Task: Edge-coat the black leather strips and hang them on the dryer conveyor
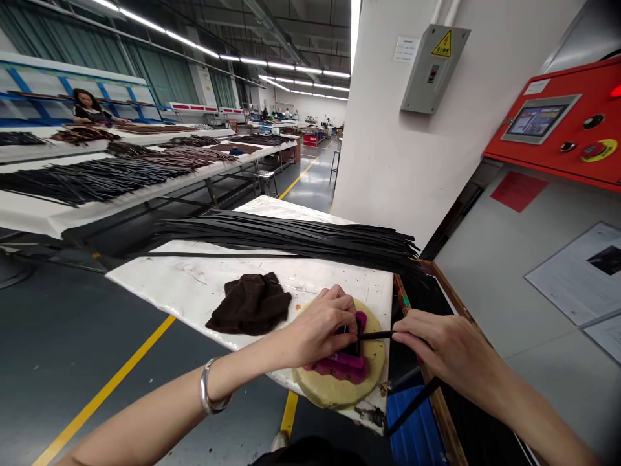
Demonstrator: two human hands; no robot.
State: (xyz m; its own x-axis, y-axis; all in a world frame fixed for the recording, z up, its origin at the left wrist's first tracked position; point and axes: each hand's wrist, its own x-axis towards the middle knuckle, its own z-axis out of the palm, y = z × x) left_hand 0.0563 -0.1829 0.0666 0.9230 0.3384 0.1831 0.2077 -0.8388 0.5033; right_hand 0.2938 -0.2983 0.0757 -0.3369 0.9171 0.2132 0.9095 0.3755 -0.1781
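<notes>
My left hand (320, 327) rests on a magenta padded form (339, 366), its fingers closed around a black piece standing in the form. The form lies on a round tan board (345, 388) at the near corner of a white-topped table (204, 285). My right hand (451, 346) pinches a thin black strap (376, 335) that runs left into that piece. Behind my hands, a dark brown cloth (250, 305) lies crumpled. A long bundle of black strips (291, 236) is draped across the table's far end. The strap's hidden end cannot be seen under my left fingers.
A wooden-edged bench (436, 382) and a blue crate (414, 421) lie to the right. Long tables with black and brown strips stretch to the far left, where a co-worker (90, 109) sits. A red control panel (557, 123) is mounted at the right.
</notes>
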